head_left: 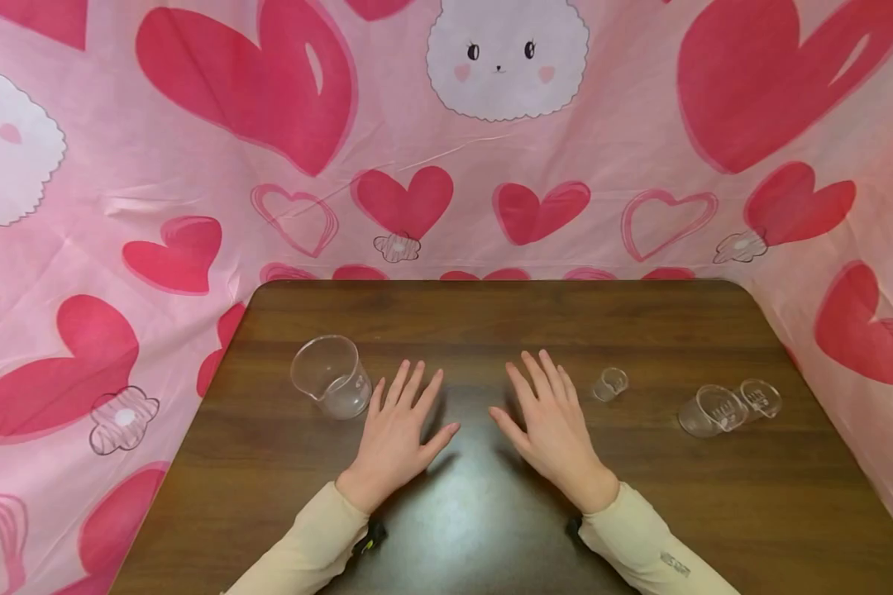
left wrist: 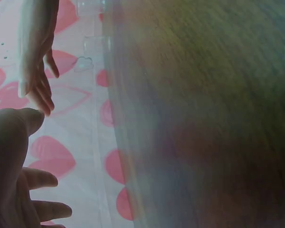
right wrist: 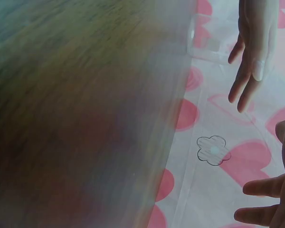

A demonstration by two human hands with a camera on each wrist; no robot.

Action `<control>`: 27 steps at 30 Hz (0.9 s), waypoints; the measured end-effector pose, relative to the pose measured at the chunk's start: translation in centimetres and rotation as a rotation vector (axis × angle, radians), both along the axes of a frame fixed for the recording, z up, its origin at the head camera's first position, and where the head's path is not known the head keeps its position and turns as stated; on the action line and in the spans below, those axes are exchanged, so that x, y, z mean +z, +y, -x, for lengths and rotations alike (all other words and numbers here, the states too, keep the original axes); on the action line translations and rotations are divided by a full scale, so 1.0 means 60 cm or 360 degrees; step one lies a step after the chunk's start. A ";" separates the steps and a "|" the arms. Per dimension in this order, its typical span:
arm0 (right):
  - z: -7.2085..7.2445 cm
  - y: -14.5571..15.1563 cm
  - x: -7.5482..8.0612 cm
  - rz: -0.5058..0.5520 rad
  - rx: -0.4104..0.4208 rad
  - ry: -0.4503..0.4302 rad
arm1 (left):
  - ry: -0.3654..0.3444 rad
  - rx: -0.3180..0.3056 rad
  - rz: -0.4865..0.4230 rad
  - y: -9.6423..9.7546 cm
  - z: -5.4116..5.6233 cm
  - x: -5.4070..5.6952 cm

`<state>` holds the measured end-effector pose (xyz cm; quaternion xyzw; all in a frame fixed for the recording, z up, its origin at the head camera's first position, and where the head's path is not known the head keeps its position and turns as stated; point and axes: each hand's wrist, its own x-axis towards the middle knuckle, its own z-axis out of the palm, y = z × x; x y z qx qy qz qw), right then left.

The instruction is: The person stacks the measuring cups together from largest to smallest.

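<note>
Left hand [head_left: 393, 442], right hand [head_left: 560, 434]: fingers [head_left: 413, 385] spread straight. Large beaker [head_left: 335, 378] markings [head_left: 361, 383], right sleeve lettering [head_left: 675, 565] illegible.

One large, transparent, cylindrical beaker [head_left: 332, 378], two mid-sized beakers [head_left: 705, 411] [head_left: 759, 400] and one tiny beaker [head_left: 611, 385]: four beakers. One bare left hand [head_left: 394, 446], one bare right hand [head_left: 560, 442]. Two cream-coloured fabric sleeves [head_left: 305, 537] [head_left: 651, 537]. One dark-brown, wood-grained desk [head_left: 461, 322]. One pink, heart-printed cloth backdrop [head_left: 417, 136], showing, in the head view, three black-outlined flowers [head_left: 125, 420] [head_left: 398, 248] [head_left: 742, 246] and two white, fluffy-edged heads [head_left: 508, 83] [head_left: 15, 165].
</note>
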<state>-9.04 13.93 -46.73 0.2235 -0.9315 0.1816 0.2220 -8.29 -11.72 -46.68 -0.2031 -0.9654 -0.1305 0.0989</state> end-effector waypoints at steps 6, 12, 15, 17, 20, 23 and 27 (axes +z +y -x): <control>0.001 -0.009 0.003 -0.0013 0.0013 -0.0016 | 0.0007 0.0009 -0.0007 -0.003 -0.001 -0.001; 0.001 -0.019 0.004 -0.0012 0.0032 -0.0020 | 0.0027 0.0001 -0.0051 -0.007 -0.004 0.000; 0.002 -0.025 0.004 -0.0016 0.0039 -0.0014 | 0.0066 -0.0003 -0.0096 -0.010 -0.005 0.003; 0.002 -0.030 0.004 -0.0015 0.0047 -0.0014 | 0.0088 -0.0006 -0.0139 -0.012 -0.007 0.005; 0.003 -0.036 0.007 -0.0021 0.0060 -0.0018 | 0.0116 -0.0007 -0.0189 -0.016 -0.008 0.009; 0.004 -0.042 0.010 -0.0029 0.0072 -0.0018 | 0.0156 -0.0014 -0.0209 -0.019 -0.009 0.009; 0.007 -0.049 0.016 -0.0033 0.0081 -0.0007 | 0.0269 -0.0036 -0.0291 -0.024 -0.010 0.009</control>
